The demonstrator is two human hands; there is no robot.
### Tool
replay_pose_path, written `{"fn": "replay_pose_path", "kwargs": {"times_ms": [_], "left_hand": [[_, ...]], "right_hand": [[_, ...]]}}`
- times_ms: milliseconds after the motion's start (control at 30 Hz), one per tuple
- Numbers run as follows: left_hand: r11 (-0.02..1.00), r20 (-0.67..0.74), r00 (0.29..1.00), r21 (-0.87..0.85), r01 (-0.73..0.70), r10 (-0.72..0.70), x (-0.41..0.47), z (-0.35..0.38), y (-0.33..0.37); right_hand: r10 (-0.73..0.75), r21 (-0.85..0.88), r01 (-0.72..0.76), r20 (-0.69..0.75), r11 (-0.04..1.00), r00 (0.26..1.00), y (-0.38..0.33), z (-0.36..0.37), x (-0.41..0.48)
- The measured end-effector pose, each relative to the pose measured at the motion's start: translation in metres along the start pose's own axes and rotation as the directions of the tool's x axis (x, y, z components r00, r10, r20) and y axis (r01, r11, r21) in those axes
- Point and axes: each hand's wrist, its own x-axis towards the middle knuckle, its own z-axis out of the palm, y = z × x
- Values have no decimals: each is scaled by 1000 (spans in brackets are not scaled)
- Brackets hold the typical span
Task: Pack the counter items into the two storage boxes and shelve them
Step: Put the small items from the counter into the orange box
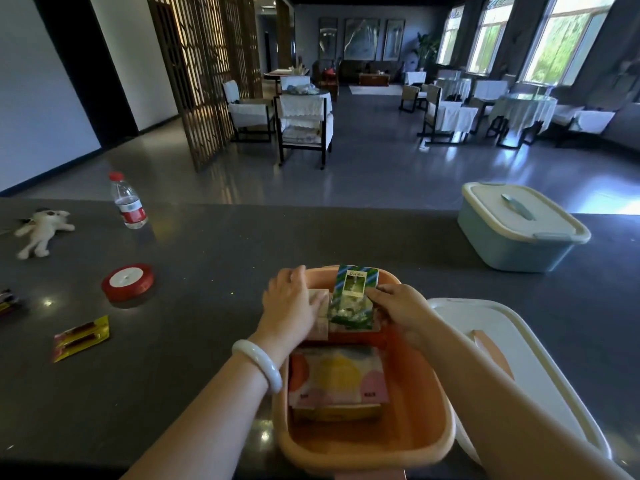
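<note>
An open orange storage box (429, 438) sits on the dark counter in front of me. Inside lie a tissue pack with pink and yellow spots (339, 375) and a pale box (320, 315) at the far end. My right hand (398, 306) holds a green and blue packet (353, 297) upright inside the box. My left hand (294, 303) rests on the pale box beside it. The orange box's white lid (540, 368) lies to the right. A blue storage box (512, 244) with its lid shut stands at the far right.
On the counter to the left are a red ribbon roll (127, 281), a yellow and red snack packet (82, 338), a water bottle (128, 200), a white plush toy (40, 232) and a dark item (7, 301) at the left edge. Beyond the counter are chairs and tables.
</note>
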Motion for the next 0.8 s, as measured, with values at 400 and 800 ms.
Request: {"fn": "replay_pose_path", "kwargs": {"times_ms": [400, 800], "left_hand": [[932, 114, 991, -348, 104, -68, -9, 13, -22], [945, 110, 989, -299, 132, -103, -6, 19, -27]], "right_hand": [[-124, -495, 77, -62, 865, 990, 10, 13, 19], [-384, -572, 303, -22, 762, 923, 23, 13, 9]]}}
